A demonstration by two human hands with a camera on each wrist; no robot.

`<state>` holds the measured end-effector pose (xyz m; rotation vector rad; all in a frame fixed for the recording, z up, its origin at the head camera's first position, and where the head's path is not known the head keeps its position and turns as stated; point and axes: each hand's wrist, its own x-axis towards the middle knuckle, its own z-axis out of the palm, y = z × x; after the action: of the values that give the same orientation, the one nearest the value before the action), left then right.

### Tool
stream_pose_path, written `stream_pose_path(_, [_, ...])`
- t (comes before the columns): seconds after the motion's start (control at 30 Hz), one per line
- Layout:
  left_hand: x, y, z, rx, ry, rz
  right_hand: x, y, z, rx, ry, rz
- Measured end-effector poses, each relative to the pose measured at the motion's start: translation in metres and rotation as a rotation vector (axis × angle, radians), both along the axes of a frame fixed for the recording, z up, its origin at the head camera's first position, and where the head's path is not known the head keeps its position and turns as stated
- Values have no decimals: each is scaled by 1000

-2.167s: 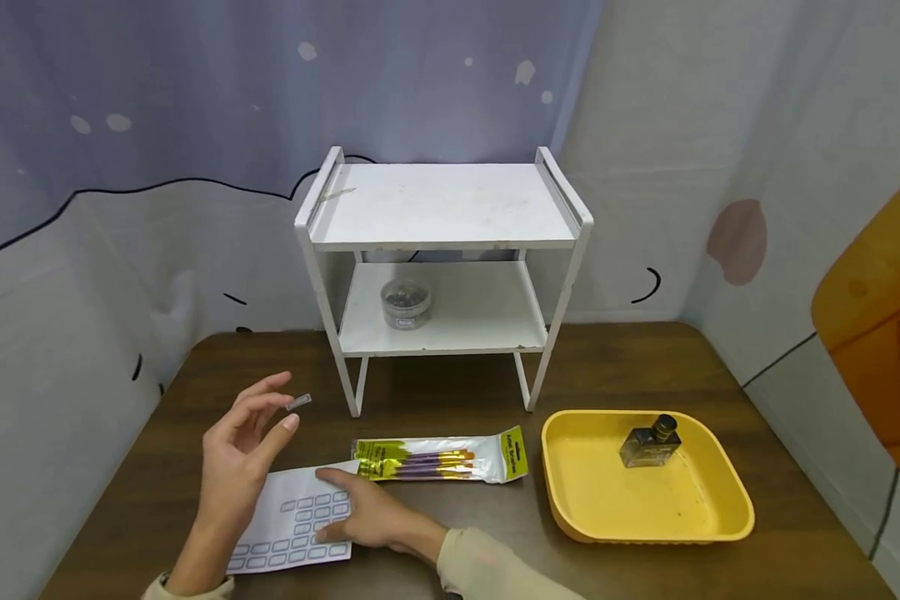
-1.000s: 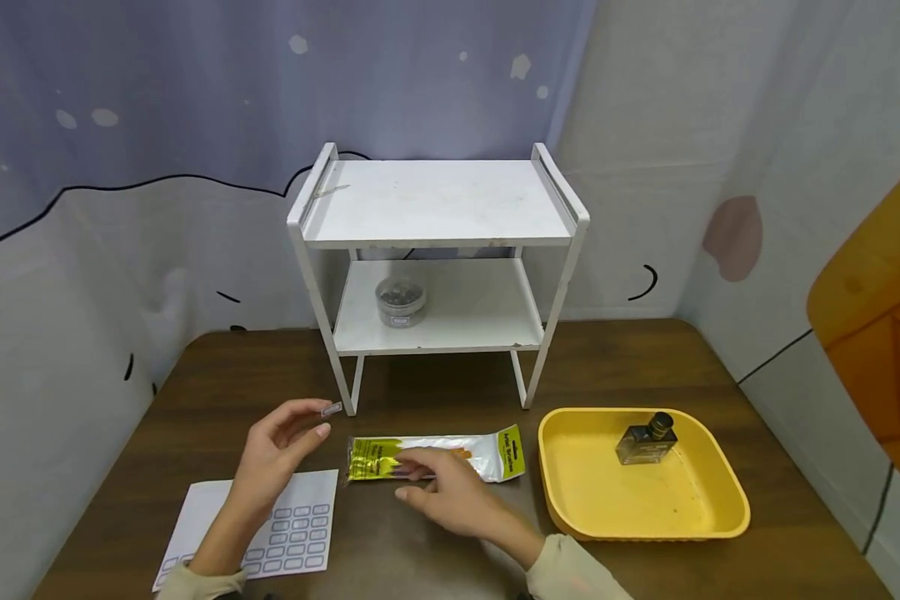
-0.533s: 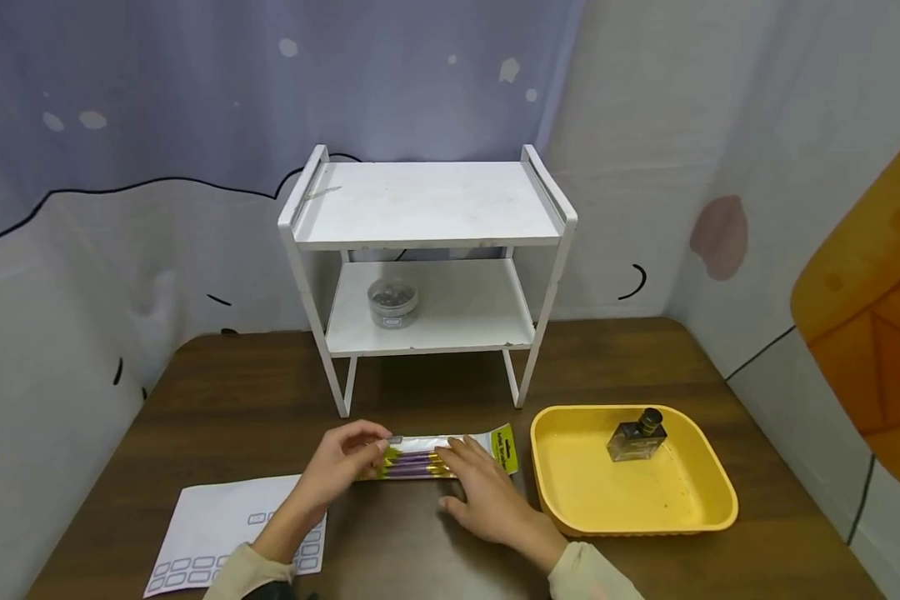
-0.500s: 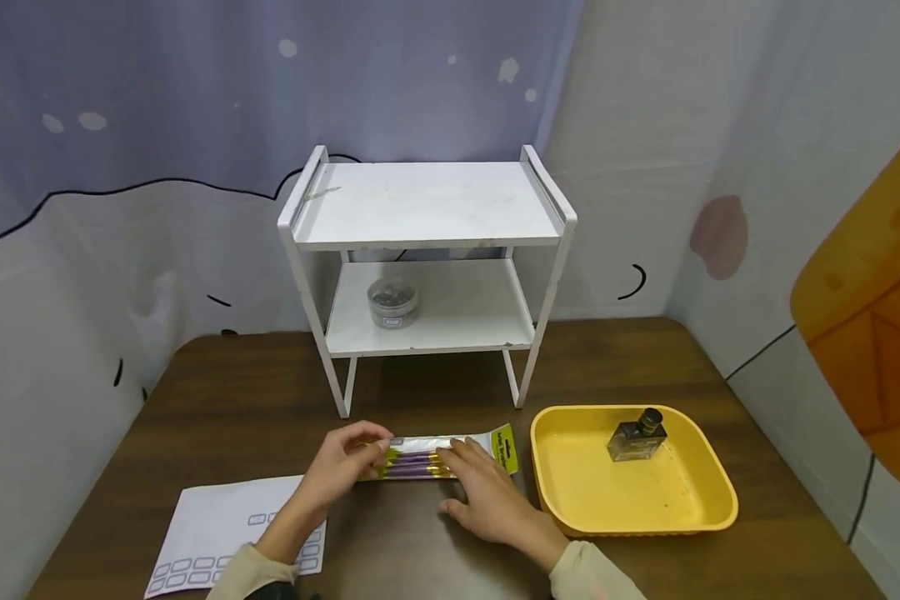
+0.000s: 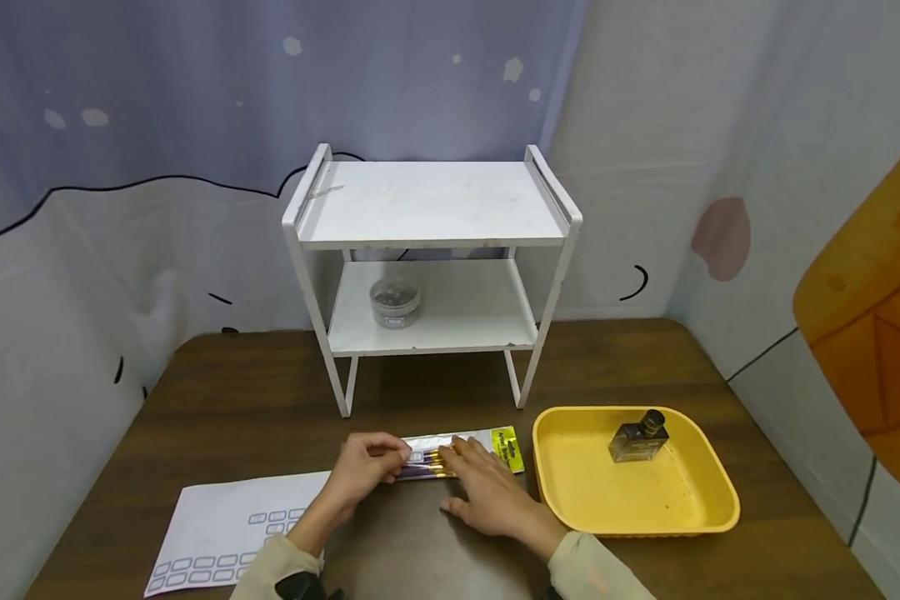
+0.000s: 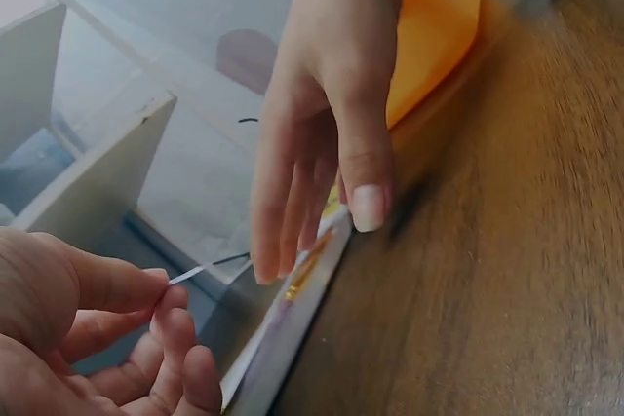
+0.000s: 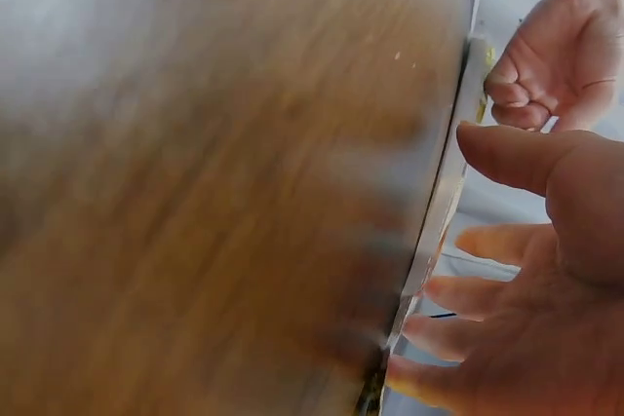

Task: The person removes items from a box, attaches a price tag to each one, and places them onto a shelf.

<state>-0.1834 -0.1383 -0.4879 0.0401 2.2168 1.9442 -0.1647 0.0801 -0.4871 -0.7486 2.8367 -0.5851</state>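
Observation:
My left hand [image 5: 366,471] pinches a small label sticker [image 6: 189,275] between thumb and forefinger, seen edge-on in the left wrist view. It is over the left part of a clear pack of artist brushes [image 5: 507,448] with a yellow-green header, lying flat on the table. The fingertips of my right hand [image 5: 491,498] rest on the pack's right half, fingers fairly straight and spread. Part of the pack is hidden under both hands. At the left lies a white sheet of label stickers [image 5: 213,521], partly covered by my left forearm.
A white two-tier shelf [image 5: 435,204] stands behind the hands. On its lower tier sits a round clear tub [image 5: 395,304] with a label on its front. To the right, a yellow tray [image 5: 622,504] holds a dark glass bottle [image 5: 637,443] with a black cap.
My right hand has let go of the sticker sheet and moved right onto the brush pack. The sheet lies further left. My left hand has carried the label right and down to the pack.

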Motion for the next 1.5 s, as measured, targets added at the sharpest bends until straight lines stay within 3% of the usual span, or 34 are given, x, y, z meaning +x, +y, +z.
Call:
stream_pose_path(0.17, [-1, 6, -2, -101, 68, 23, -1, 1, -1, 51, 26, -15])
stream_pose_path(0.4, [-5, 13, 3, -382, 279, 25, 1, 1, 0, 76, 50, -14])
stream_pose_path(0.5, [-7, 14, 4, -457, 313, 34, 1, 2, 0, 78, 50, -8])
stream_pose_path(0.93, [-13, 18, -8, -575, 367, 53, 2, 0, -3, 97, 59, 3])
stream_pose_path(1.5, [-13, 26, -14, -688, 340, 96, 3, 2, -2, 116, 56, 15])
